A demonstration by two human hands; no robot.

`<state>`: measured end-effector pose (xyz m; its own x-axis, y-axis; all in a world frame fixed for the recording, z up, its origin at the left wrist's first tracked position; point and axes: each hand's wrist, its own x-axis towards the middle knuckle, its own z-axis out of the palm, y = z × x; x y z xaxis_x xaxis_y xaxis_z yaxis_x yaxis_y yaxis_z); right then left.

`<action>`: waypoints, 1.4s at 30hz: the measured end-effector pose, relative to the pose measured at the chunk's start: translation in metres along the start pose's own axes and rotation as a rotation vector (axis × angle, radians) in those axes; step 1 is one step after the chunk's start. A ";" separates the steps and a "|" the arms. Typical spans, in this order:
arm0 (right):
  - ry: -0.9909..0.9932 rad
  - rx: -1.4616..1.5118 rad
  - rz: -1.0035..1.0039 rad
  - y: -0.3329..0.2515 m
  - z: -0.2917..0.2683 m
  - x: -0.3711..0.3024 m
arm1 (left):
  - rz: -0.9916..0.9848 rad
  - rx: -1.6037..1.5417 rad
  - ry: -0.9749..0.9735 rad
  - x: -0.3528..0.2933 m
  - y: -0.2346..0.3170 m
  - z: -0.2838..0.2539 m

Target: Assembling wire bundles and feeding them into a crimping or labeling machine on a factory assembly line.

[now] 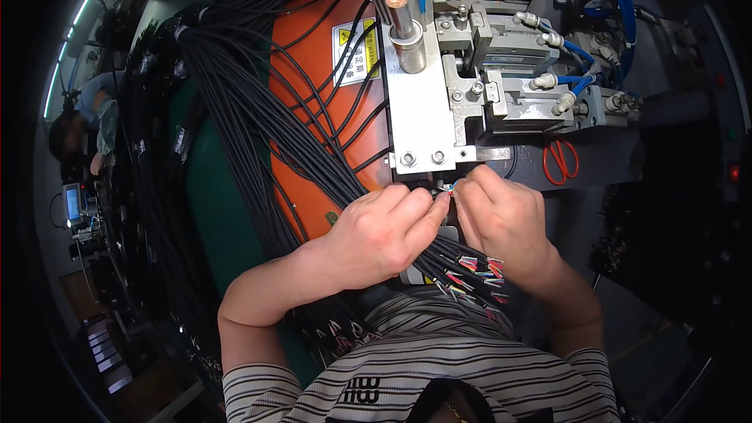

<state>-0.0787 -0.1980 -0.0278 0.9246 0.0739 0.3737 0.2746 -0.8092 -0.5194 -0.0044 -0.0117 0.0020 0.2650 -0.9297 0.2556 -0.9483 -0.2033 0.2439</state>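
**Wire tips held at the mouth of the press**

Cables first, nearest your chest: the stripped ends (pixel 474 272) fan out below the steel press plate (pixel 419 110), between your wrists, with red, green and white cores showing. Keep that fan lying loose there, so the one cable you are working does not drag its neighbours along.

Just above them, your left hand (pixel 384 231) is closed in a pinch, thumb and forefinger pressed on a black cable right under the plate's lower edge. Your right hand (pixel 501 219) is closed the same way from the other side, fingertips meeting the left's on the thin coloured wire tips (pixel 447 187). Both grips look firm; neither hand is open. Hold the cores straight and side by side, I judge, and keep your fingertips short of the slot, since the moving parts sit directly above them.

Left of the plate, the main bundle of black cables (pixel 258 110) sweeps over the orange panel (pixel 313 55). Let it keep its slack; a taut bundle would likely pull the tips out of line.

Right of the plate lie orange-handled scissors (pixel 560 160), well apart from your hands. Beyond the plate's top stand the steel cylinder (pixel 406 31) and blue air hoses (pixel 611 0). Whether the tips are already seated in the slot cannot be told from here.
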 end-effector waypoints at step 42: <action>-0.054 1.243 0.403 -0.008 -0.004 -0.020 | -0.079 -0.139 0.016 -0.035 -0.009 -0.015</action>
<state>-0.1005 -0.1951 -0.0284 0.9999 0.0008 0.0106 0.0099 0.2941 -0.9557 -0.0020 0.0271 0.0051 0.3412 -0.9075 0.2451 -0.8915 -0.2297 0.3904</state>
